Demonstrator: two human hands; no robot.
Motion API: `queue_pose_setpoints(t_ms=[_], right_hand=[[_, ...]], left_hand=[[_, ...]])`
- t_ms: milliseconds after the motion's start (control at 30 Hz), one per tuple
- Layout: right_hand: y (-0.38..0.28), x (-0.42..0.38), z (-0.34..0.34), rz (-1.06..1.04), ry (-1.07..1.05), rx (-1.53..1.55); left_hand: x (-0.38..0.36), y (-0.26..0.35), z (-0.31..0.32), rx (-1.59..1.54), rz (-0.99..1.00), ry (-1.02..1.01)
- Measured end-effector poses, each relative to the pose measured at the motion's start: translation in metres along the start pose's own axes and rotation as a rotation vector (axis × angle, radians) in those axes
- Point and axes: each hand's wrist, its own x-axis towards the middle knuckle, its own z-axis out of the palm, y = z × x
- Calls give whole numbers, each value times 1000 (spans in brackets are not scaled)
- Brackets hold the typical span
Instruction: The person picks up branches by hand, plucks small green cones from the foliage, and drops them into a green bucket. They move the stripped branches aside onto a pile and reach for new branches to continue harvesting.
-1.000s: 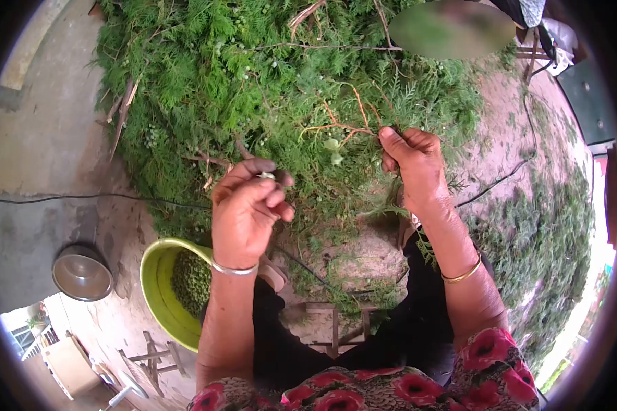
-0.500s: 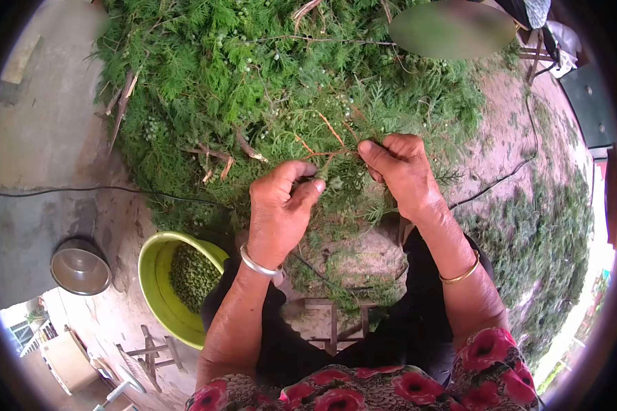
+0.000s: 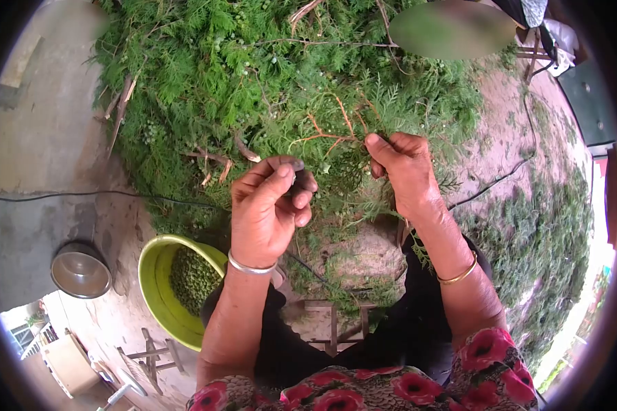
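Two bare hands are raised here before one big heap of green branches [image 3: 199, 89]. The right hand [image 3: 411, 171], a single gold bangle on its wrist, is clamped with thumb and fingers on one forked orange twig [image 3: 339, 138], which reaches leftward over the heap's near edge. The left hand [image 3: 267, 205], with one silver bangle, is curled just beside the twig's free end, apart from it; whether its fingertips pinch anything I cannot tell. Between the heap's ragged near edge and the knees shows a patch of ground [image 3: 367, 253] strewn with green bits, and a wider strip of ground runs along the heap's right side, toward more scattered sprigs [image 3: 528, 240]. One yellow-green bucket [image 3: 154, 294] stands by the left knee, its bottom covered with many small green berries [image 3: 192, 279], too many to count. Left of it, well apart, sits one metal bowl [image 3: 81, 272], its shiny inside turned up.
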Motion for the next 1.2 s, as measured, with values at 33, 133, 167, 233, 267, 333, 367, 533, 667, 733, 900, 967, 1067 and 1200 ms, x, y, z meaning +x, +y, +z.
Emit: queue_pose_setpoints(t_ms=[33, 133, 167, 233, 267, 333, 367, 533, 667, 733, 900, 967, 1067, 1200], right_hand=[[0, 0, 1, 0, -1, 1], [1, -1, 5, 9, -7, 0], [0, -2, 6, 14, -19, 8], [-1, -2, 7, 21, -32, 17], [-1, -3, 8, 40, -31, -7], [0, -5, 9, 62, -31, -31], [0, -5, 9, 46, -67, -23], [-5, -7, 11, 35, -143, 11], [-8, -5, 8, 128, -124, 67], [-11, -3, 2, 174, -102, 128], [-17, 10, -19, 344, 10, 380], [-10, 8, -28, 405, -178, 728], [1, 14, -32, 373, -719, 1159], [0, 9, -27, 387, -756, 1202]], left_hand=[[0, 0, 1, 1, 1, 1], [-1, 0, 5, -188, -89, -53], [-4, -3, 5, -67, -57, 2], [-5, -11, 15, 263, 1, 201], [-5, -18, 17, 488, 95, 230], [-1, -32, 9, 856, 270, 339], [0, -36, 8, 855, 270, 341], [6, -34, 8, 1014, 376, 437], [2, -25, 8, 892, 298, 391], [1, -6, 12, 360, 91, 395], [7, 34, -38, -218, -25, 215], [4, 36, -35, -292, -28, 180], [4, 27, -27, -339, -54, 71], [8, 12, -21, -307, -82, -115]])
